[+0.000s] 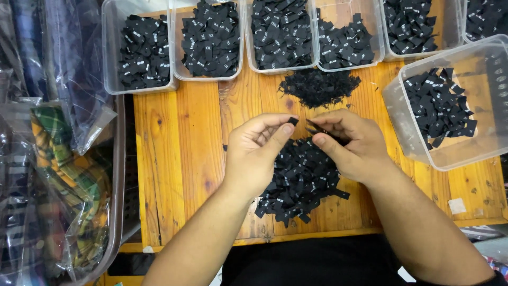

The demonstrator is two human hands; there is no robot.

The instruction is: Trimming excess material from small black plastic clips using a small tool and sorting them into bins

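The person's dark lap and two bare forearms fill the bottom of the frame, rising toward the middle. At the far left edge, folded plaid garments in clear plastic bags point(63, 175) sit in a grey bin.

Left of centre, the left hand point(259, 151) is curled, its thumb and forefinger pinched shut on one small black fabric label point(292, 121) held just above the wooden table point(180, 159). Just beside it, the right hand point(346, 143) is half closed, its thumb and fingers gripping a thin fan of several black labels point(313, 128); the exact count cannot be told. Beneath and between both hands lies a loose pile of black labels point(301, 182), lower centre of the frame, and a smaller heap of black scraps point(319, 87) lies above the hands.

Along the top of the frame, left to right, runs a row of clear plastic tubs point(209, 39), each holding black labels with small white print. At the right edge a larger clear tub point(450, 106) stands tilted, also part-filled with labels.

To do this step well, it seems wise to peel one label at a time with the fingertips, keep its printed face turned up so it can be read, and hold the remaining fan firmly so none slip back into the pile.
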